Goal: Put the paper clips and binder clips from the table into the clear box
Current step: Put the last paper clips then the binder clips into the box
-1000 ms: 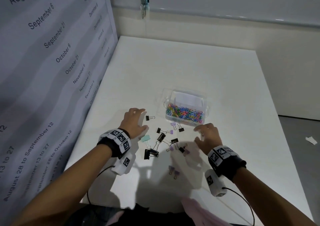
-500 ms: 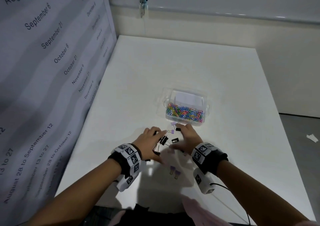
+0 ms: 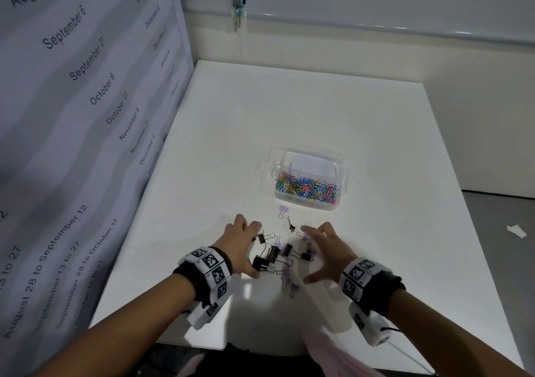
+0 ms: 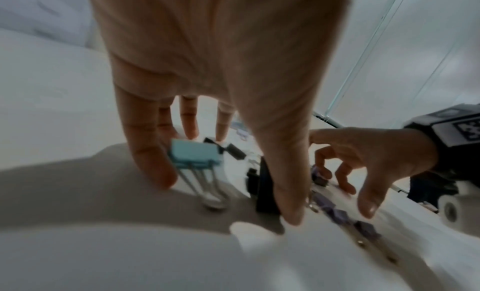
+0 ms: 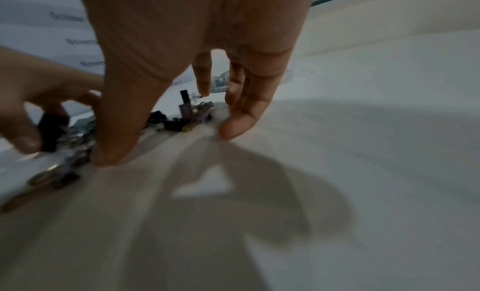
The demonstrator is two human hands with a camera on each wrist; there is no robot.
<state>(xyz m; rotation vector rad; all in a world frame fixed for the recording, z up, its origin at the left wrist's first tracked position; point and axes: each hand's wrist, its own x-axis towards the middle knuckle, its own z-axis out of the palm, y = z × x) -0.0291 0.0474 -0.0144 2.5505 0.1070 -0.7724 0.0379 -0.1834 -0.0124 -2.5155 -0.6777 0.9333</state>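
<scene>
Several black and purple binder clips [image 3: 278, 256] lie bunched in a loose pile on the white table [image 3: 318, 110]. My left hand [image 3: 246, 246] cups the pile's left side, fingers spread on the table. My right hand [image 3: 318, 252] cups its right side, fingers relaxed. Neither grips anything. A teal binder clip [image 4: 193, 155] lies under my left palm beside the little finger. A purple clip [image 3: 283, 210] and a black clip [image 3: 290, 226] sit apart, between the pile and the clear box [image 3: 340, 174]. The box is open and holds colourful paper clips [image 3: 307, 188]. Two purple clips [image 3: 289, 285] lie nearest me.
A panel printed with dates [image 3: 72, 116] stands along the table's left edge. A wall closes off the far side. The table's right edge drops to a grey floor, where a white paper scrap [image 3: 516, 230] lies.
Both hands swept inward from either side of the scattered clips, met over them, then eased slightly apart. The clips now lie pushed together in a tighter pile.
</scene>
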